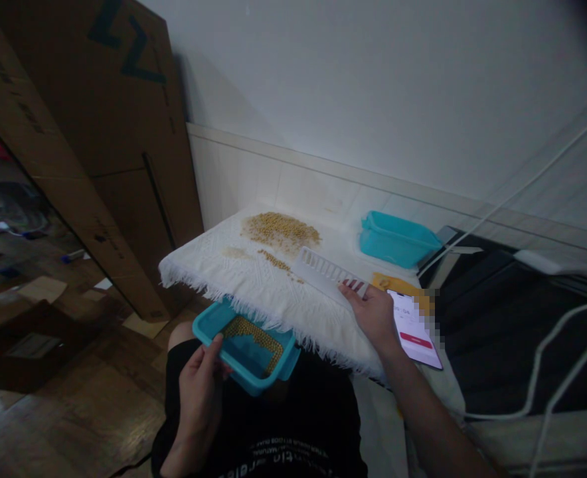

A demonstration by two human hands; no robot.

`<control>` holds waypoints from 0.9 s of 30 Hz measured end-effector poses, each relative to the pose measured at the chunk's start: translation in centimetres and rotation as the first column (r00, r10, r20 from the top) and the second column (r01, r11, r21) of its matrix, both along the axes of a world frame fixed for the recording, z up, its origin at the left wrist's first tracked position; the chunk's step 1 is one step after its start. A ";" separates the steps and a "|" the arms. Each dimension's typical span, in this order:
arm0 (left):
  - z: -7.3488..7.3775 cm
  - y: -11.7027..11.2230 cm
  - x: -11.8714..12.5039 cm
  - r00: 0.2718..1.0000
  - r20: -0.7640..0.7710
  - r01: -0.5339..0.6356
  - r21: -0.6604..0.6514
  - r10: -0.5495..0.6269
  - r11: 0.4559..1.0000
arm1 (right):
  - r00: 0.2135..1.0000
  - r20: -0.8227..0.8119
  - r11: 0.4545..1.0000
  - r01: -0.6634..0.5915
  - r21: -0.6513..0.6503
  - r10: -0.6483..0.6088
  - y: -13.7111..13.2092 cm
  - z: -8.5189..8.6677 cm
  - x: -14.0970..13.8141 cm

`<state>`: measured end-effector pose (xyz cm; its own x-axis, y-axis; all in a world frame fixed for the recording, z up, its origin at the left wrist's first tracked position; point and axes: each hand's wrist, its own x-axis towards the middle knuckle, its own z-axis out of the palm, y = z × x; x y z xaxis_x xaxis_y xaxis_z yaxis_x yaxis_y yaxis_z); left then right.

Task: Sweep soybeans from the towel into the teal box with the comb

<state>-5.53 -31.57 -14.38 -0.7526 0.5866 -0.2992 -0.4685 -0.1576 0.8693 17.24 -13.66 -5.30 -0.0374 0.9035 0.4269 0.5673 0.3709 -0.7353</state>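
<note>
My left hand point(201, 378) grips the near left rim of a turquoise plastic basin point(251, 384), thumb on top. This basin sits just below the table's front edge, above my lap, and soybeans point(248, 326) cover part of its bottom. In my right hand point(373, 315) is a white slotted plastic strip point(321, 271), held by its right end and laid slantwise low over the white fringed cloth point(208, 255). Beyond the strip's far end spreads a pile of soybeans point(283, 229). A thin line of loose soybeans point(274, 260) lies nearer, close to the strip.
A second turquoise basin point(398, 240) stands at the back right. A phone point(413, 332) and a yellow packet point(398, 284) lie beside my right wrist. White cables point(532, 372) run along the right. A tall cardboard box point(124, 166) stands left; a wall closes the back.
</note>
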 end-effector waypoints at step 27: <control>-0.4 0.1 -0.1 1.000 -0.027 0.000 -0.002 0.000 1.000 | 0.989 -0.025 0.989 -0.149 -0.007 0.149 0.0 -0.8 -1.0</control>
<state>-5.60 -31.45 -14.76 -0.7606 0.5856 -0.2803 -0.4449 -0.1557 0.8820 16.23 -13.63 -6.09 -0.1616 0.8925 0.4211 0.4880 0.4431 -0.7520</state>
